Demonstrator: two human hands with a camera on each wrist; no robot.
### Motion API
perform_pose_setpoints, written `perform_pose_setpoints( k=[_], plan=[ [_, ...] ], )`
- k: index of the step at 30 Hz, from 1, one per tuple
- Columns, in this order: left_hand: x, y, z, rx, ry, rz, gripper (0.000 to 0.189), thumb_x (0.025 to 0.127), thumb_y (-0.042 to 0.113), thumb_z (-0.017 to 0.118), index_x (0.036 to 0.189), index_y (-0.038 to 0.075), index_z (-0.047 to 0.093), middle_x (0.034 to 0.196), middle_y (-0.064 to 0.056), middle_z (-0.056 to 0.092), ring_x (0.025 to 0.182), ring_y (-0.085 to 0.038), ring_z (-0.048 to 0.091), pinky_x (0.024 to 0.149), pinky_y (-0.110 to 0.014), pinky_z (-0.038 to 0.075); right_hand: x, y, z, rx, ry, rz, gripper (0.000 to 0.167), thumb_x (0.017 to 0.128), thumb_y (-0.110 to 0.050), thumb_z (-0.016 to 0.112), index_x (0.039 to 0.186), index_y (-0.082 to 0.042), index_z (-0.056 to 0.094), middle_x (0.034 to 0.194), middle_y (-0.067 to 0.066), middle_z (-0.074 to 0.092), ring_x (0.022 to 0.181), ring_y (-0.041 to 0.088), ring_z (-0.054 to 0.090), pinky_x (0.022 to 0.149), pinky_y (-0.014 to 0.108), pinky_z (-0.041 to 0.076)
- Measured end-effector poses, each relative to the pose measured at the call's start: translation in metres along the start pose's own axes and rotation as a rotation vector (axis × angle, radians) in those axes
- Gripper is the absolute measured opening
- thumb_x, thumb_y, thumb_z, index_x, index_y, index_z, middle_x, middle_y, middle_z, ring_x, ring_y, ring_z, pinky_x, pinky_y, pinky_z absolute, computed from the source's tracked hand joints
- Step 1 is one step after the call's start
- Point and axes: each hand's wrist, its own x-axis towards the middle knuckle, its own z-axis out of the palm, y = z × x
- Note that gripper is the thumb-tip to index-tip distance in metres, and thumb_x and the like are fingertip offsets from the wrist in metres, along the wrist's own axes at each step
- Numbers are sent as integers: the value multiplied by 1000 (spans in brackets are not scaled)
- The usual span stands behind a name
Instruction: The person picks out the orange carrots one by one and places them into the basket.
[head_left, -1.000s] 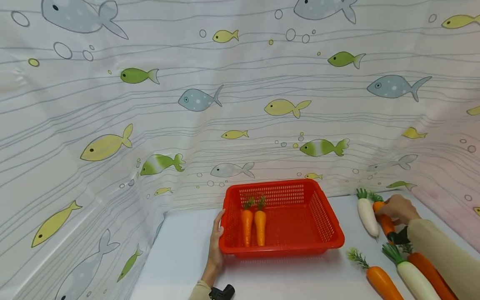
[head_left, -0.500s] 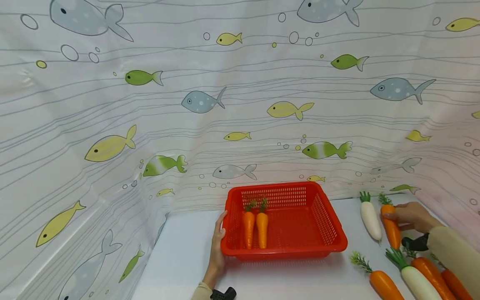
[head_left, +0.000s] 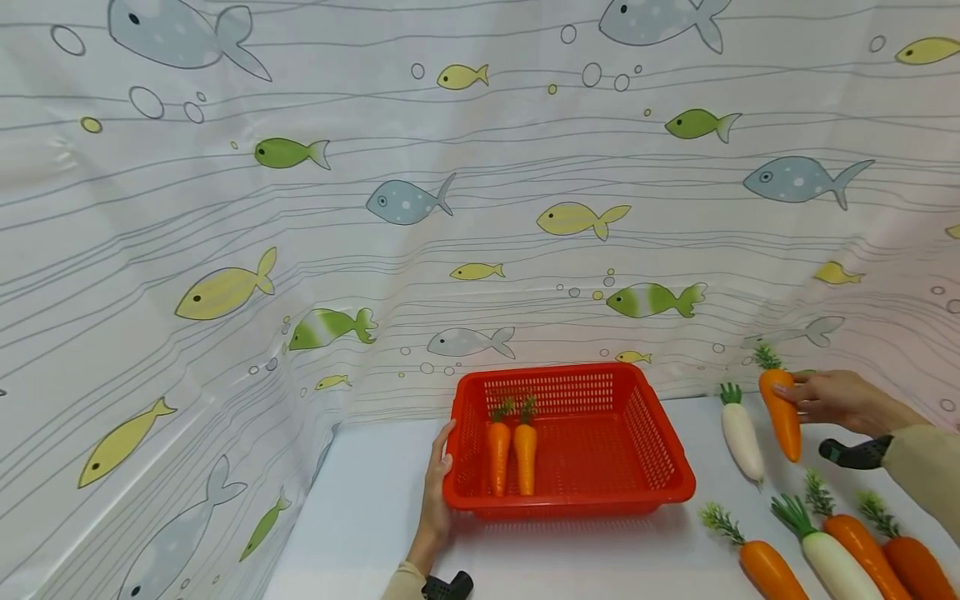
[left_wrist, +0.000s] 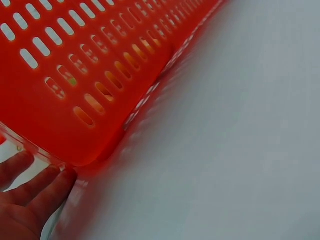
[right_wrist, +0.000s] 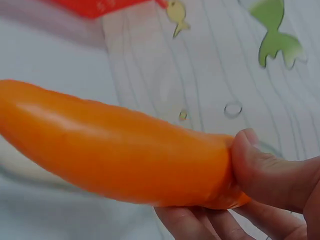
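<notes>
In the head view, my right hand [head_left: 843, 400] pinches an orange carrot [head_left: 780, 412] near its leafy top, raised at the right with its tip pointing down. The right wrist view shows the thumb on one side of the carrot [right_wrist: 115, 150] and fingers beneath it. My left hand [head_left: 433, 492] rests against the left side of a red plastic basket [head_left: 570, 505]. Its fingers [left_wrist: 47, 187] lie fairly straight at the basket's outer wall. Inside the basket, two carrots, one [head_left: 498, 458] beside the other [head_left: 526, 460], lie on the left with green tops toward the back.
A white radish [head_left: 742, 437] lies between the basket and the raised carrot. Nearer, at the right front, are another white radish [head_left: 836, 567] and three carrots, including one [head_left: 772, 571] at the left of that group. A fish-print curtain [head_left: 480, 233] hangs behind the white table [head_left: 360, 500].
My right hand has taken the carrot from beside the far white radish and lifted it off the table, slightly rightward. The left hand has stayed at the basket.
</notes>
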Motion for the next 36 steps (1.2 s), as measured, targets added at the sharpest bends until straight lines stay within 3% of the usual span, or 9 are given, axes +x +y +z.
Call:
perform_pose_setpoints(
  k=[10,19,27,36],
  plan=[
    [1,0,0,-29,-16,4,58,110,36,25,168,28,28,176,-4,26,155,-40,34,123,-62,38,5,-32,38,58,-85,-73,88,111,-25,57,160,19,-2,112,-9,73,102,10,75,98,44,63],
    [0,-4,-2,-30,-18,-14,58,110,37,24,168,31,27,175,-3,27,154,-38,36,121,-54,43,7,-72,87,101,-153,-130,86,110,-25,58,162,17,4,111,-6,73,102,14,74,96,40,63],
    [0,-2,-2,-17,-8,-10,57,110,35,23,167,33,28,175,0,26,155,-36,36,123,-56,38,15,-83,126,125,-180,-163,82,107,-23,63,161,18,15,120,2,74,105,17,74,96,45,64],
    [0,-2,-1,-20,-3,-13,58,110,37,24,167,32,29,175,-2,27,154,-38,38,122,-62,39,24,-88,149,174,-215,-182,70,106,-22,64,157,16,34,118,4,74,104,23,74,95,44,64]
  ],
)
